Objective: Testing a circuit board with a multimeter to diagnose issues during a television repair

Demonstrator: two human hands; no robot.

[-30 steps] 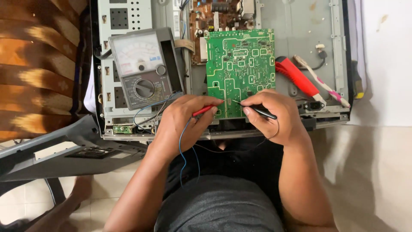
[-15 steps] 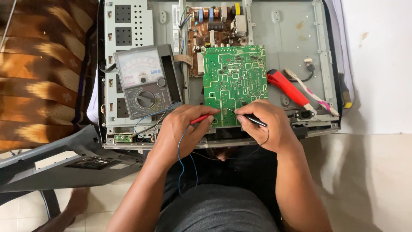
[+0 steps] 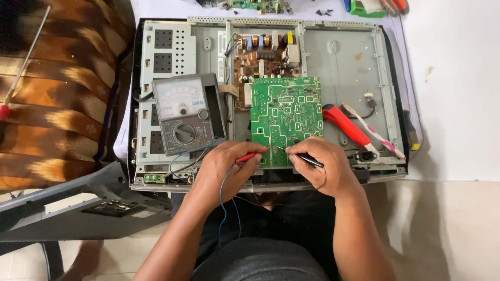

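A grey meter (image 3: 186, 114) lies on the opened metal chassis (image 3: 344, 57), left of the green circuit board (image 3: 285, 117). The left hand (image 3: 226, 169) pinches a red probe (image 3: 250, 155) and the right hand (image 3: 320, 166) grips a black probe (image 3: 304, 157), both tips touching the board's lower edge. A red-handled tool (image 3: 346, 125) lies just right of the board.

Home repair corner, worked on the floor

Pale floor tiles (image 3: 458, 229) lie below the hands, and a striped brown cushion (image 3: 57, 93) sits left of the left hand (image 3: 229, 169). Just above both hands an opened flat-screen chassis (image 3: 344, 57) lies with its boards bared, an analogue multimeter (image 3: 185, 112) resting on it.
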